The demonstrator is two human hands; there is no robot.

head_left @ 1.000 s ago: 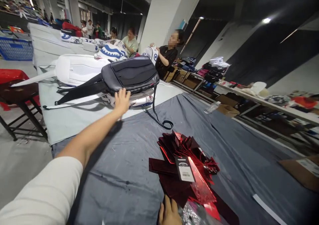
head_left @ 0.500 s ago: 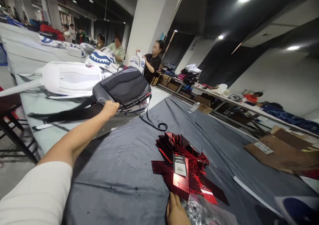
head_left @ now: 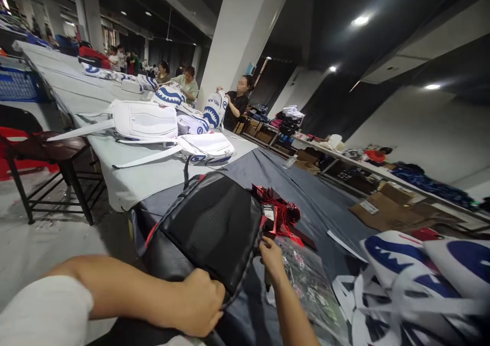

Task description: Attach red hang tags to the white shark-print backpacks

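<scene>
A black backpack point(head_left: 214, 223) with red trim lies tilted before me, its padded back panel facing up. My left hand point(head_left: 202, 302) is closed in a fist on its near edge; what lies inside the fingers is hidden. At the bag's right side is my right hand point(head_left: 272, 259), its fingers bent against the edge. Just beyond it, a bunch of shiny red tags point(head_left: 293, 214) is partly covered by the backpack. A clear plastic bag point(head_left: 306, 279) with small glittery contents lies right of my right wrist.
White backpacks point(head_left: 145, 120) with blue shark prints lie on the pale table ahead; more white bags point(head_left: 398, 259) sit at right. A person in black point(head_left: 237, 103) handles another bag by the pillar. A stool point(head_left: 57, 152) stands left, a cardboard box point(head_left: 378, 208) right.
The black backpack has come from the far pale table onto the grey cloth close to me, pulled by my left hand. My right hand has moved from beside the tags to the backpack's side.
</scene>
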